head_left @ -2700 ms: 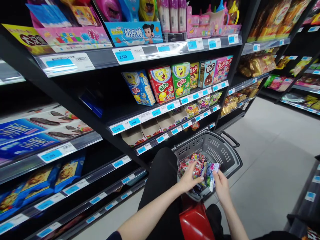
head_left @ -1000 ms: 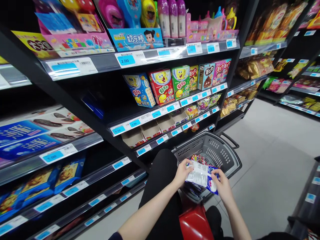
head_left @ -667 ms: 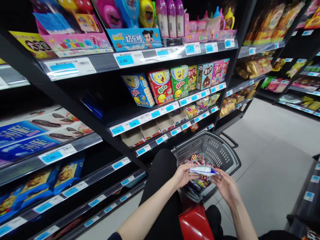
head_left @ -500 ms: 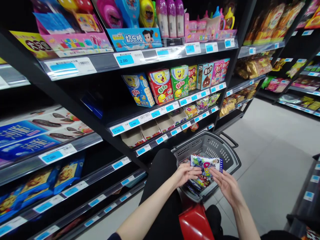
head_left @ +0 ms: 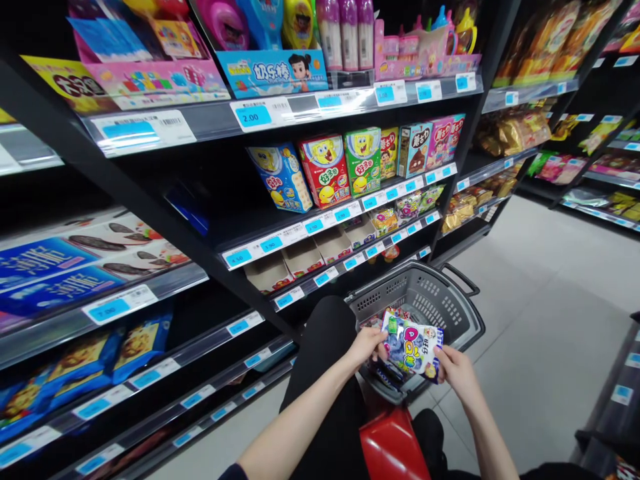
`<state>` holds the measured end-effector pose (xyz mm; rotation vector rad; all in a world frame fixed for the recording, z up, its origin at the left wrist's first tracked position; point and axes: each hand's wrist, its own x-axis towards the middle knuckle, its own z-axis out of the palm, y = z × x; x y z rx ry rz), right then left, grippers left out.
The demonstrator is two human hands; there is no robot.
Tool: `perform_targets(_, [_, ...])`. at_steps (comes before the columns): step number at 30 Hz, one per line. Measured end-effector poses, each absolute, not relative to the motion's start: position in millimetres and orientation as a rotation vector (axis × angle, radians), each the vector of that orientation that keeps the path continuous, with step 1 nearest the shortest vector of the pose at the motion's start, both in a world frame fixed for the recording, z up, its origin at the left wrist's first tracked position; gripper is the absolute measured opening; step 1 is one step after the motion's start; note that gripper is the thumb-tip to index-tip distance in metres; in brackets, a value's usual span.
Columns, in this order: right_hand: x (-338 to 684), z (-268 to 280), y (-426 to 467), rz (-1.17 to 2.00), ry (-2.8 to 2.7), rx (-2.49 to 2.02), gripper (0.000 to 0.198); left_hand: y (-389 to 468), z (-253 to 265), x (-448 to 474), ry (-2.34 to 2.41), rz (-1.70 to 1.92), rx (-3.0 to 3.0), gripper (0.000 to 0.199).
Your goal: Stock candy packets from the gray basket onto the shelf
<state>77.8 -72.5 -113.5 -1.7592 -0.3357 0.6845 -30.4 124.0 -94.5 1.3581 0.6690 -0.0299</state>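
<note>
A small bag of gummy candy [head_left: 411, 345] with blueberry pictures is stretched between my two hands above a grey shopping basket [head_left: 463, 317]. My left hand [head_left: 369, 343] is closed on its left edge. At the right edge, my right hand [head_left: 454, 368] pinches the bag near its striped seal. The printed front faces up toward me. Below it, other colourful candy bags lie in the basket, partly covered by the held bag and my left hand.
Cardboard trays [head_left: 303, 257] and snack boxes [head_left: 325, 172] line the shelves ahead. Blue cookie packs [head_left: 141, 347] lie on a low shelf at left. A red stool-like object [head_left: 394, 445] is between my legs. Grey tiled floor [head_left: 530, 300] runs along the right.
The candy bag has turned flatter, its front now facing me. My right hand's fingers, stretched along it before, now pinch its right edge, and my left hand has closed on the left side.
</note>
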Motion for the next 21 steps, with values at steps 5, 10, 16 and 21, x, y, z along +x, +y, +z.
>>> perform_targets(5, [74, -91, -71, 0.729, -0.119, -1.442, 0.044, 123, -86, -32, 0.623, -0.007, 1.024, 0.055])
perform_targets(10, [70, -91, -70, 0.717, 0.015, -1.28, 0.035, 125, -84, -33, 0.6, -0.03, 0.971, 0.038])
perform_targets(16, [70, -104, -70, 0.571, -0.13, -1.404, 0.044, 125, -96, -29, 0.638, 0.127, 1.075, 0.056])
perform_targets(21, [73, -102, -71, 0.5, -0.233, -1.549, 0.04, 127, -98, -27, 0.657, 0.163, 1.239, 0.028])
